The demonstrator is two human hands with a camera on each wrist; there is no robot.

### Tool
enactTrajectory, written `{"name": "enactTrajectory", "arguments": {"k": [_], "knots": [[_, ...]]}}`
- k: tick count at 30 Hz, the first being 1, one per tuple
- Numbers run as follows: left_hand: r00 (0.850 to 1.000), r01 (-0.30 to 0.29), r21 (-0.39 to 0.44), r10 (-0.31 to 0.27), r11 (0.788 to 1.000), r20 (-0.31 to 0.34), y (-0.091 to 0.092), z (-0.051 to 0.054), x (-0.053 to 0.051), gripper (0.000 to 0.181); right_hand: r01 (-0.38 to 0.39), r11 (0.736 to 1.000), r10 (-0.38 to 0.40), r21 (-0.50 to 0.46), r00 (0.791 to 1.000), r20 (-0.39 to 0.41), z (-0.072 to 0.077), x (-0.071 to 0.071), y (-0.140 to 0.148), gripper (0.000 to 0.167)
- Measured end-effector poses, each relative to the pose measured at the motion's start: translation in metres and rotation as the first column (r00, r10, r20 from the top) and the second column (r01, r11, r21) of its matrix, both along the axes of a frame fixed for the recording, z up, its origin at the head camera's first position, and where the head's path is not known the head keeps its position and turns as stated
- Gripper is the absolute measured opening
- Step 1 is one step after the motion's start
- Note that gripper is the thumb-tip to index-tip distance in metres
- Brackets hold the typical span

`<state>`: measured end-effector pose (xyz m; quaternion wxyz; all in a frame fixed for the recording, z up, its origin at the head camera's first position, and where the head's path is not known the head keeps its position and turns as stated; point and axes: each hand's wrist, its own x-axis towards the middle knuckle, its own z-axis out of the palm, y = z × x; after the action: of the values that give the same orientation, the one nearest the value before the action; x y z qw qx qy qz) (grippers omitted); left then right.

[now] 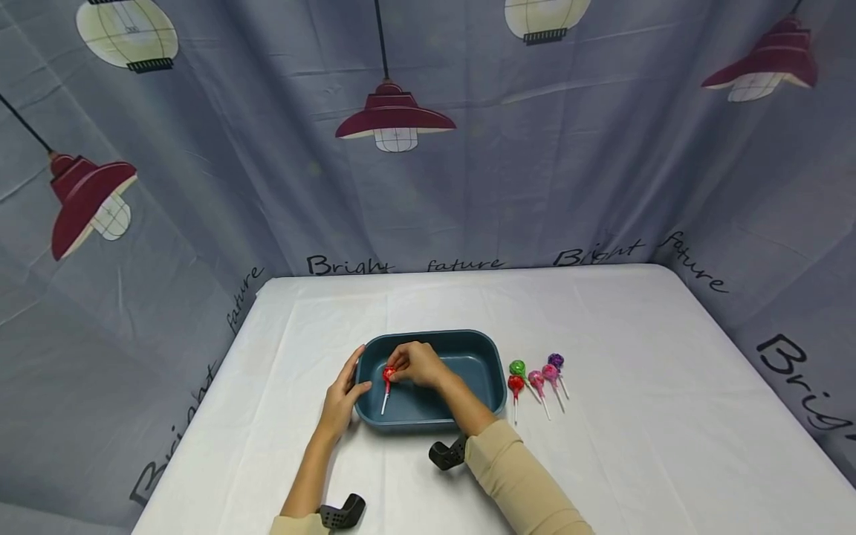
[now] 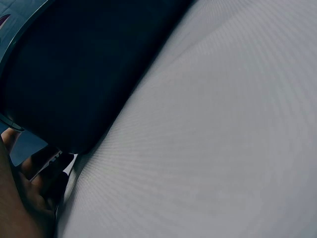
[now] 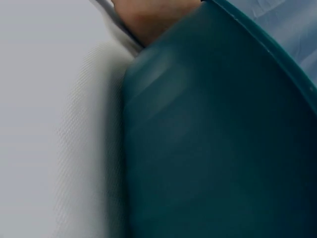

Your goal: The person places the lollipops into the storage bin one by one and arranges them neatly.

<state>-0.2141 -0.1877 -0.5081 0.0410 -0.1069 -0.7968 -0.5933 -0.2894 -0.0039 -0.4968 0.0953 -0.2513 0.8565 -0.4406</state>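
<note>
The right hand (image 1: 416, 364) reaches over the inside of a blue-green rectangular tray (image 1: 478, 409) and pinches a red lollipop (image 1: 388, 377) by its head. The lollipop's white stick points down toward the near side; whether it touches the tray floor is hard to tell. At the tray's left end, the left hand (image 1: 339, 397) grips the wall, thumb over the rim and fingers along the outside. In the left wrist view, those fingers (image 2: 42, 171) sit against the dark outer end of the tray. The right wrist view is blurred and shows mostly the tray's outer wall (image 3: 198, 148).
Right of the tray lie several wrapped lollipops: a green one (image 1: 517, 368), a red one (image 1: 516, 384), two pink ones (image 1: 543, 377) and a purple one (image 1: 556, 362). A white cloth (image 1: 642, 416) covers the table. Printed grey curtains (image 1: 535, 186) hang behind.
</note>
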Motion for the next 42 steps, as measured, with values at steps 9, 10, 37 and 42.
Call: {"name": "enactTrajectory", "arguments": {"k": [9,10,37,42], "knots": [[1.000,-0.011,-0.001,0.011,1.000,0.017,-0.001,0.001,0.001,0.061,-0.014,1.000,0.014,0.006,0.999,-0.029,-0.002,0.001,-0.002,0.017],[1.000,-0.012,-0.002,0.012,1.000,0.018,-0.001,0.001,0.001,0.061,-0.012,1.000,0.012,0.011,0.999,-0.033,-0.003,0.001,-0.002,0.017],[1.000,0.004,0.003,-0.004,1.000,0.008,-0.001,-0.002,-0.003,0.060,0.053,0.998,-0.049,0.043,0.994,-0.096,0.005,0.006,0.007,0.025],[1.000,0.005,0.012,-0.005,1.000,0.015,-0.001,-0.002,-0.002,0.060,0.066,0.998,-0.066,-0.011,0.994,-0.091,0.010,0.011,0.012,0.028]]}}
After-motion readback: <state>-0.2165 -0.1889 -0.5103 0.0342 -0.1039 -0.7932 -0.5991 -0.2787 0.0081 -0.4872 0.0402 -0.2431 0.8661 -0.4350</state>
